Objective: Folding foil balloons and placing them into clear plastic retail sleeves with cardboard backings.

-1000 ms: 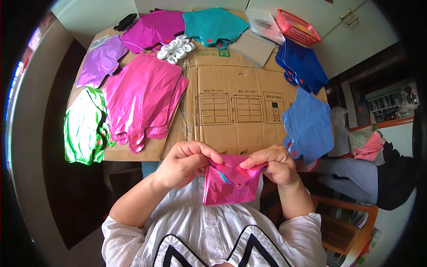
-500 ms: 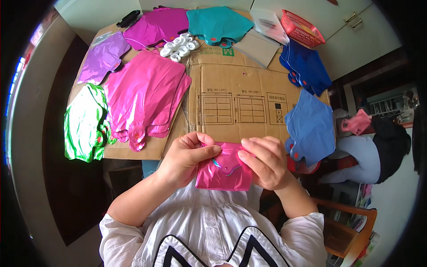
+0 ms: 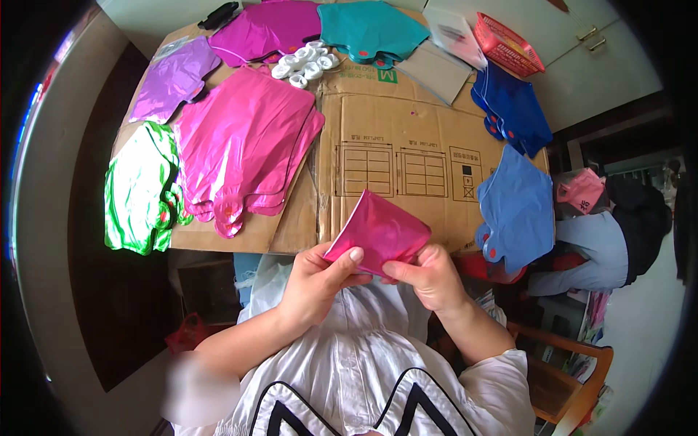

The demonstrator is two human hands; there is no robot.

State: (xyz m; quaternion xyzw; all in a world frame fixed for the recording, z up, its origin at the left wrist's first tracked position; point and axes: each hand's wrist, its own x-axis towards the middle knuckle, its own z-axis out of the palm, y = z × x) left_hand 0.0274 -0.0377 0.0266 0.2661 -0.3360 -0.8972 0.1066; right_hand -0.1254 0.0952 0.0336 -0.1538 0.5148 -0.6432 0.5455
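A shiny pink foil piece (image 3: 380, 231), folded into a small flat square, is tilted up in front of me over the table's near edge. My left hand (image 3: 320, 280) pinches its lower left edge, thumb on top and fingers beneath. At the lower right edge, my right hand (image 3: 429, 277) grips it with the thumb pressed on its face and the fingers behind. What lies inside the folds is hidden. A stack of larger flat pink foil pieces (image 3: 243, 138) with rounded tabs lies to the left on the cardboard.
Around the cardboard-covered table (image 3: 407, 123) lie green striped (image 3: 142, 192), purple (image 3: 174, 80), magenta (image 3: 269, 33), teal (image 3: 371, 33), dark blue (image 3: 516, 109) and light blue (image 3: 516, 203) pieces. White rolls (image 3: 305, 62) cluster at the back near a red basket (image 3: 507, 45). A person (image 3: 603, 240) bends at right.
Both hands have shifted their grip from the top of the folded pink piece to its lower edge. It now points up and away, and its light-edged tab no longer shows.
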